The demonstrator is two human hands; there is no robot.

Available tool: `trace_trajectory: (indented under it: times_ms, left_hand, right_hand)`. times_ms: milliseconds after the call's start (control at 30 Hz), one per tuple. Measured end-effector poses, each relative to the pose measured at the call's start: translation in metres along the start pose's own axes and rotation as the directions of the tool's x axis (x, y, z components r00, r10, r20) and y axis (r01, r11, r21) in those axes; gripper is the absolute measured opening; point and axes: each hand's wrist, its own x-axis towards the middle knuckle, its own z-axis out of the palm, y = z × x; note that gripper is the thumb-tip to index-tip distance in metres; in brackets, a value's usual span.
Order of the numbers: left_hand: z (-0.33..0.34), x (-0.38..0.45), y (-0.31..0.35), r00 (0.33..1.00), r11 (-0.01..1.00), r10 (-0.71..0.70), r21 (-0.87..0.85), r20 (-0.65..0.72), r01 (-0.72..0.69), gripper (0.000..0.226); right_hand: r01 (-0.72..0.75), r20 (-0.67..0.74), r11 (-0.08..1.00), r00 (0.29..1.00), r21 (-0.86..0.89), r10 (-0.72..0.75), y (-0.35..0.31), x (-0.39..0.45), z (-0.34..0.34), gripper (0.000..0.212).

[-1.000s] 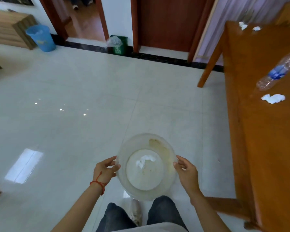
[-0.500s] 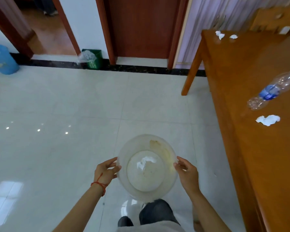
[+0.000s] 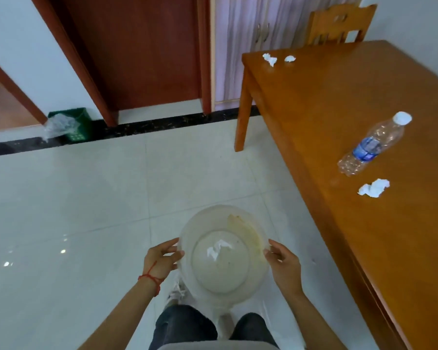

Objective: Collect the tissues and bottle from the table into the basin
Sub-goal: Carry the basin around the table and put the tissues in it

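Clear plastic basin (image 3: 223,251) held over the tiled floor (image 3: 86,210), just in front of the person's knees. Left hand (image 3: 161,258) grips the left rim, fingers curled round the edge; red string on that wrist. Right hand (image 3: 283,261) grips the right rim the same way, thumb over the lip. Both grips closed on the basin, nothing else in them.

One crumpled tissue in the basin (image 3: 218,248), lying on its bottom near the centre. Yellowish stain on the inner wall, far right side.

Bench (image 3: 339,102) stands to the right of the basin, its near long edge running diagonally from top centre to lower right. Basin and bench apart, a strip of open floor between them.

On the bench:
- empty bottle (image 3: 374,145) lying on its side, white cap pointing away, blue label at mid-body; well right of and beyond the right hand.
- near tissue (image 3: 373,188) just beside the bottle's base, closer to the person.
- two far tissues (image 3: 269,58) at the far left corner, near each other, close to the edge.

Chair (image 3: 339,24) behind the far end of the bench. Wide open floor left of and ahead of the basin, up to the door (image 3: 142,51) and the green bin (image 3: 74,123).
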Motion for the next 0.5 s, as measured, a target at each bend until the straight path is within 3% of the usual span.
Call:
trace_trajectory:
  times_ms: [200, 500]
  left_hand:
    - [0.013, 0.071, 0.056, 0.978, 0.989, 0.021, 0.141, 0.206, -0.050, 0.040]
    - [0.042, 0.138, 0.119, 0.874, 0.934, -0.012, 0.318, 0.485, -0.163, 0.039]
  right_hand:
    - [-0.100, -0.210, 0.991, 0.971, 0.085, 0.116, -0.012, 0.015, 0.017, 0.028]
    - [-0.194, -0.474, 0.954, 0.834, 0.228, 0.283, -0.021, 0.004, 0.052, 0.030]
